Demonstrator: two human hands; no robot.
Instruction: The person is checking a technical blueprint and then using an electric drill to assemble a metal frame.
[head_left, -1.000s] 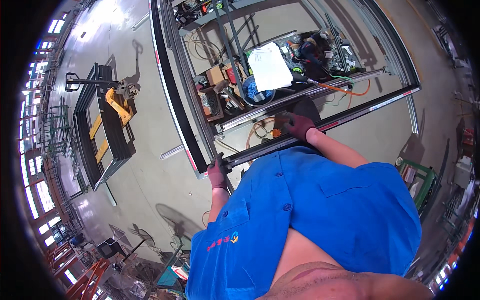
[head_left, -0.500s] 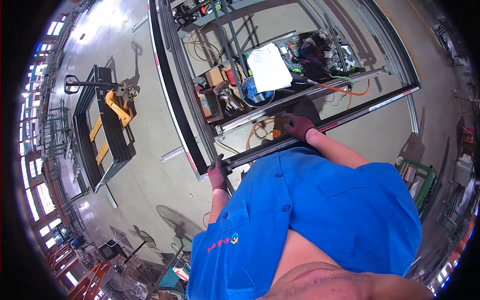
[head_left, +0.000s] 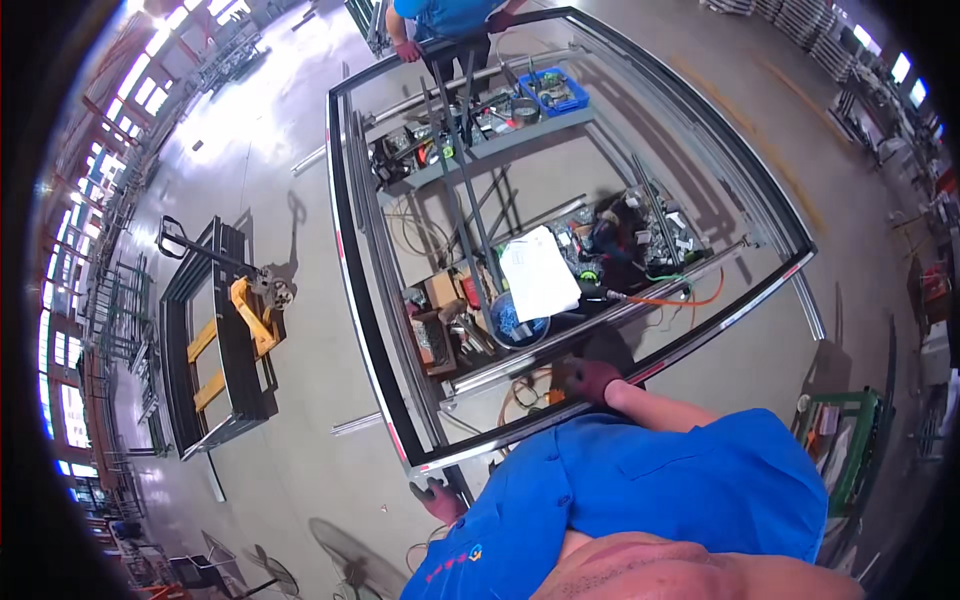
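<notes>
A large rectangular black-and-silver metal frame (head_left: 352,290) lies flat in front of me, its near bar close to my body. My left hand (head_left: 442,500), in a maroon glove with dark fingers, is just outside the near left corner, apart from the frame, fingers spread. My right hand (head_left: 594,381), gloved alike, reaches over the near bar. Its fingers look loosely apart with nothing visible in them, though the dark fingertips blend into the shadow. An orange hose or cable (head_left: 512,402) hangs beside it inside the frame.
Inside the frame are white papers (head_left: 540,275), a blue-filled bucket (head_left: 518,322), assorted hardware and a blue basket (head_left: 553,92). A co-worker (head_left: 440,18) in blue stands at the far bar. A yellow pallet jack (head_left: 252,315) with black frames stands left; a green cart (head_left: 850,440) is right.
My left hand has come off the frame's near left corner. My right hand stays over the near bar. The view has shifted, bringing the far bar and the co-worker into sight.
</notes>
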